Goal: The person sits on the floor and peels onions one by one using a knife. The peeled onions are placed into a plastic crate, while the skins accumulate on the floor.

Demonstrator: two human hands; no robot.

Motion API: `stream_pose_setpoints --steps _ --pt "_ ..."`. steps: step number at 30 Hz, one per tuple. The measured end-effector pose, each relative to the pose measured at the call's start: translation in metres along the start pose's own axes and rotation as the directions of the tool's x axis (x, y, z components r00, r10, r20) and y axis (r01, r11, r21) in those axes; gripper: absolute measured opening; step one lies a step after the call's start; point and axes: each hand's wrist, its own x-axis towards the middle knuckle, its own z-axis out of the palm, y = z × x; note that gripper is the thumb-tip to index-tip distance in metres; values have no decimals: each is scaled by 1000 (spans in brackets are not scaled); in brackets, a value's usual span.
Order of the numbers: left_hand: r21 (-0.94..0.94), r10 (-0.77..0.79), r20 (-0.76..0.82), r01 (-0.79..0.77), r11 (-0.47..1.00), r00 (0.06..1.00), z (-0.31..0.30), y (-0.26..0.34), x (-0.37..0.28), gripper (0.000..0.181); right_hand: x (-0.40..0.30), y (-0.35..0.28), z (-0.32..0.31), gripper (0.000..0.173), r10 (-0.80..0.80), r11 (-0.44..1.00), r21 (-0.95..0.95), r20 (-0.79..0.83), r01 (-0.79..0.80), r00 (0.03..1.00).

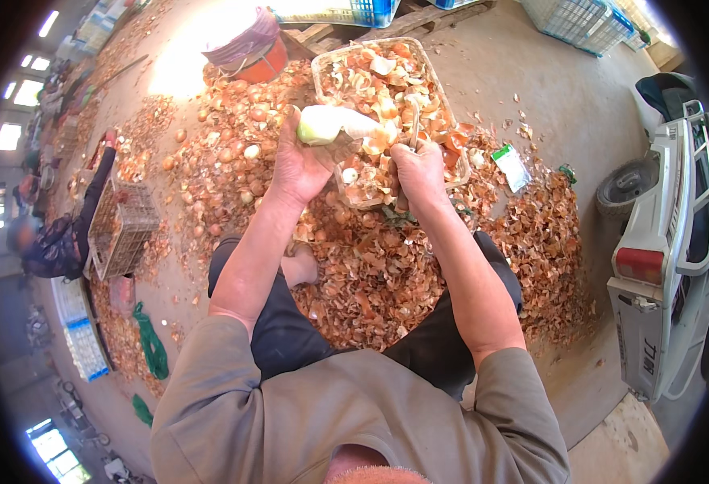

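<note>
My left hand (306, 166) holds a pale, mostly peeled onion (319, 126) above the left side of a crate. A whitish layer of onion skin (359, 124) hangs from its right side. In my right hand (420, 172) is a small knife (415, 124), its curved blade pointing away from me and apart from the onion. Beneath both hands stands a plastic crate (445, 91) heaped with onion skins (385, 66). A white peeled onion (349, 175) lies among the skins at the crate's near left.
Unpeeled onions (233, 151) spread over the floor left of the crate. A red bucket (264, 63) stands beyond them. Loose skins (372, 278) pile between my legs. A small vehicle (663, 260) is parked at right. Another person (58, 242) sits beside a crate (121, 224) at far left.
</note>
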Motion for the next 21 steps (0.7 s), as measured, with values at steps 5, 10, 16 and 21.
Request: stream_pose_setpoints --steps 5,10,16,21 --pt "43 -7 34 6 999 999 -1 4 0 73 -5 -10 2 9 20 997 -80 -9 -21 1000" --pt "132 12 -23 -9 991 1000 -9 2 6 69 4 -10 -9 26 -155 982 -138 -164 133 974" --pt "286 34 33 -42 957 999 6 -5 -1 63 -10 -22 -5 48 -363 886 -316 -12 341 932" --pt "371 -33 117 -13 929 993 -6 -17 2 61 -14 -15 2 46 -309 910 -237 160 340 938"
